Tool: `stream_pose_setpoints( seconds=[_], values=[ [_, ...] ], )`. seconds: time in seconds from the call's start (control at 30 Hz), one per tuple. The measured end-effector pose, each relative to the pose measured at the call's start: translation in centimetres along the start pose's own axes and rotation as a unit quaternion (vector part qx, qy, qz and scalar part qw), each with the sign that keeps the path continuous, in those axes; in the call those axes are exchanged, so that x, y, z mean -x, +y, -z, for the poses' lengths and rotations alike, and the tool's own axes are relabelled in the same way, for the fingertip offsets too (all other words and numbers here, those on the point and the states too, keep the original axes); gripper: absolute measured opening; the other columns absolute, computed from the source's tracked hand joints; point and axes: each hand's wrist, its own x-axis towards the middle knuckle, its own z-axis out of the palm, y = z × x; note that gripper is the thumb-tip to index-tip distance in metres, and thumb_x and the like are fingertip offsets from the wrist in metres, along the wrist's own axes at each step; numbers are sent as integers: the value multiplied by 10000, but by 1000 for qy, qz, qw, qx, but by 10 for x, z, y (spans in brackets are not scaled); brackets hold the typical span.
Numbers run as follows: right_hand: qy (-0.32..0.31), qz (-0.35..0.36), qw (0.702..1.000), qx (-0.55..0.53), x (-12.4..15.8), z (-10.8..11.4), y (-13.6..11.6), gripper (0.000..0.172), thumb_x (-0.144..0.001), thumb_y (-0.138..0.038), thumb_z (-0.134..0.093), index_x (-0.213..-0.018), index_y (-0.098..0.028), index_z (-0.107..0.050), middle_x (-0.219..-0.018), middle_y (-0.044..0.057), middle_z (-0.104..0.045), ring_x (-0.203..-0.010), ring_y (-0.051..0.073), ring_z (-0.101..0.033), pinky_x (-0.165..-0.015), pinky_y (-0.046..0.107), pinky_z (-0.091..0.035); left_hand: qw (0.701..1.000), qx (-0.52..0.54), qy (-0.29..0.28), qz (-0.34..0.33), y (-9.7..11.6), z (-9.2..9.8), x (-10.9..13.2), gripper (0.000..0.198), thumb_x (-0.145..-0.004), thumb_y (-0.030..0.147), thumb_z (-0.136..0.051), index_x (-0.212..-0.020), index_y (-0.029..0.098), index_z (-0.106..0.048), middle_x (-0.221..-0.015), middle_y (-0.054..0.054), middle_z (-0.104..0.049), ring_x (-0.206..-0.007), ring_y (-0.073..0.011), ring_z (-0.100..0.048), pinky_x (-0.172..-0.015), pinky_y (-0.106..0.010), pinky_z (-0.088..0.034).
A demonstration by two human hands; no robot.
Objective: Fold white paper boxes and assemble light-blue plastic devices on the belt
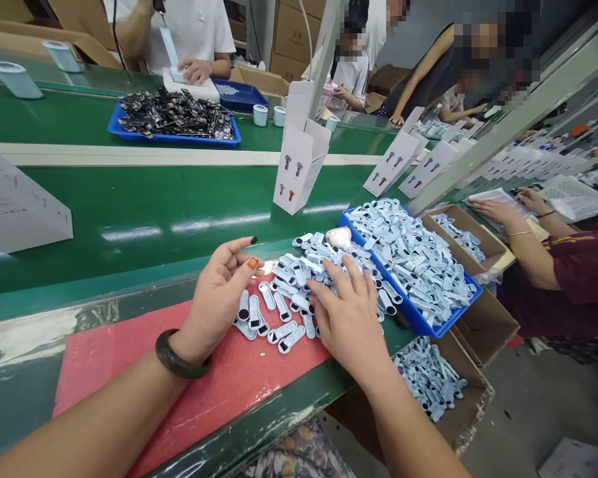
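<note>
Here both my hands lie spread: left hand [218, 292] beside the pale blue plastic parts [284, 302], right hand [349, 315] on them; red mat [129, 358] bare toward eight o'clock.

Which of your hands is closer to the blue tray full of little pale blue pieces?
The right hand. It rests on the loose pile just beside the blue tray, while the left hand sits farther away, over the red mat.
</note>
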Motion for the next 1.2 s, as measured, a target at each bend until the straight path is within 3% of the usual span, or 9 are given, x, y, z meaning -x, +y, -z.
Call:
stream_pose_setpoints(
  seconds=[0.13, 0.27, 0.43, 0.63, 0.73, 0.97, 1.2],
  values=[
    [-45, 36, 996, -65, 9, -1, -8, 281, -1001, -254, -502, -1224, -338, -652, -1487, 19, -511, -1485, 351, -277, -1175, 702, -231, 1000, 13, 2, 6, 0, -1, 0, 450, -887, 397, -679, -1273, 193, -569, -964, -63, -682, -853, -177, -661, -714, -281, -544],
    [-49, 45, 993, -101, 16, 4, -6, 239, -1020, -268, -480, -1148, -331, -673, -1422, -26, -580, -1483, 330, -285, -1191, 695, -185, 1000, 12, 11, 3, 0, -1, 0, 443, -891, 402, -683, -1271, 202, -574, -977, -66, -682, -888, -187, -664, -741, -292, -551],
    [-18, 36, 994, -105, 20, 7, 5, 187, -1014, -268, -505, -1083, -302, -675, -1371, -29, -621, -1475, 308, -319, -1206, 661, -175, 999, 8, 27, -15, -1, 1, -1, 426, -907, 374, -671, -1291, 220, -572, -990, -62, -687, -889, -185, -672, -748, -290, -553],
    [61, -49, 997, -24, 22, 2, 18, 296, -996, -285, -526, -1278, -242, -603, -1486, 70, -514, -1494, 344, -284, -1193, 661, -242, 999, 3, 31, -11, -3, 3, -1, 402, -910, 366, -675, -1285, 253, -584, -997, -54, -693, -888, -181, -669, -742, -287, -552],
    [37, -64, 997, -19, 22, -1, 19, 310, -998, -308, -523, -1287, -225, -599, -1487, 85, -514, -1477, 358, -309, -1178, 667, -266, 999, 5, 29, -12, -2, 2, -1, 397, -899, 357, -681, -1272, 255, -594, -991, -58, -691, -896, -191, -667, -742, -296, -557],
    [-18, 6, 993, -112, 24, 3, 10, 260, -1025, -310, -484, -1250, -305, -614, -1433, -12, -584, -1474, 284, -335, -1220, 618, -187, 1000, 8, 29, -6, -2, 0, -3, 422, -876, 400, -708, -1256, 251, -602, -972, -68, -695, -880, -210, -666, -731, -327, -571],
    [-4, -2, 991, -133, 24, 7, 19, 259, -1026, -298, -486, -1247, -300, -620, -1398, 2, -610, -1468, 267, -345, -1224, 585, -198, 1000, 1, 25, -5, -2, 1, -2, 441, -877, 400, -705, -1274, 242, -597, -981, -74, -691, -862, -212, -675, -718, -339, -583]
  ],
)
